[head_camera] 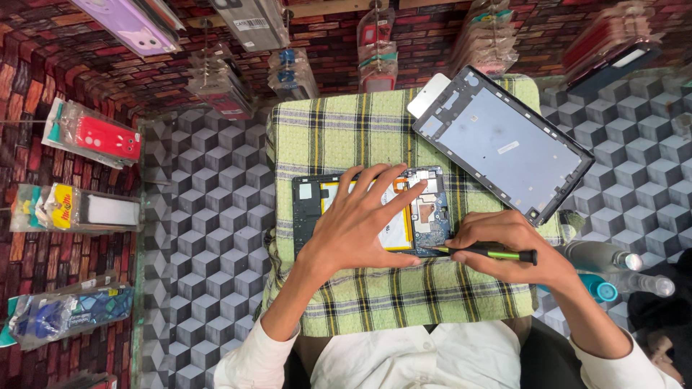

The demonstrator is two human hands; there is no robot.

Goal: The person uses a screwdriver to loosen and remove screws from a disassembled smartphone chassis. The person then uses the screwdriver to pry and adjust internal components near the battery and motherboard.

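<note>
Pressing the opened tablet (371, 210) flat to steady it, the left hand (360, 223) lay splayed, holding nothing, while the right hand (508, 245) pinched a screwdriver (483, 252) beside it.

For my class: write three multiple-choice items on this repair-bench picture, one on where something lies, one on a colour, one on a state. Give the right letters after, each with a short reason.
1. Where does the detached grey back panel lie?
A. On the checked cloth, up and to the right of the opened tablet
B. Under the left hand
C. On the person's lap

2. What colour is the checked cloth under the work?
A. Red and white
B. Green-yellow with dark lines
C. Plain blue

3. What is the state of the opened tablet?
A. Sealed in a packet
B. Closed, screen lit
C. Open, with battery and circuit board showing

Answers:
1 A: the panel rests at an angle beyond the tablet, partly over the cloth's edge.
2 B: the weave is pale green with black and yellow stripes.
3 C: the left hand lies spread on its exposed insides while the right hand holds a screwdriver to its edge.
</note>
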